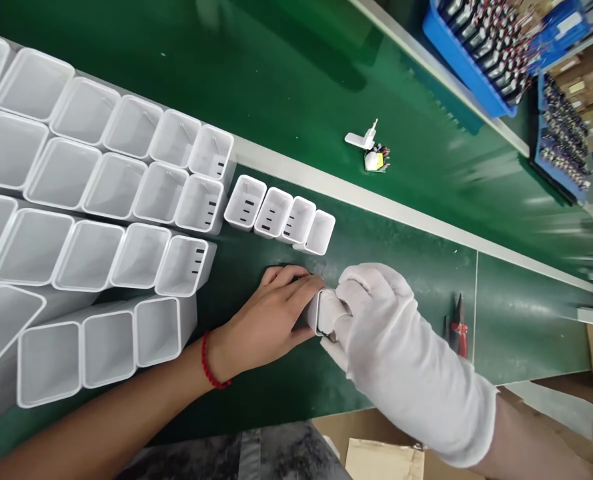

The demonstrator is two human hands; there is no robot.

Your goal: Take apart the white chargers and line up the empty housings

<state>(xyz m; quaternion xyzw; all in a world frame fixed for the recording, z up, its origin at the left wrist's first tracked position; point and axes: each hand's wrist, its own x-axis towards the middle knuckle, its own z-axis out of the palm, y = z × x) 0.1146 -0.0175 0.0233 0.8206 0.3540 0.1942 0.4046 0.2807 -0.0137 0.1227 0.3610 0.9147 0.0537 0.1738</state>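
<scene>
My bare left hand (269,313), with a red braided bracelet at the wrist, is wrapped round a small white plastic housing (313,312). The housing lies on the green bench with its open end turned to the right. My right hand (376,320) wears a white glove. Its fingers are closed and pressed at the mouth of the housing; whatever they hold there is hidden by the glove. Just behind my hands stand several white housings (319,233) in a short row, most with dark slots visible inside.
Rows of open white housings (112,187) fill the left side. A small white part with wires (375,160) lies beyond the pale ledge (406,223). Red-handled pliers (459,330) rest at the right. A blue bin (471,60) of wired components stands at the upper right.
</scene>
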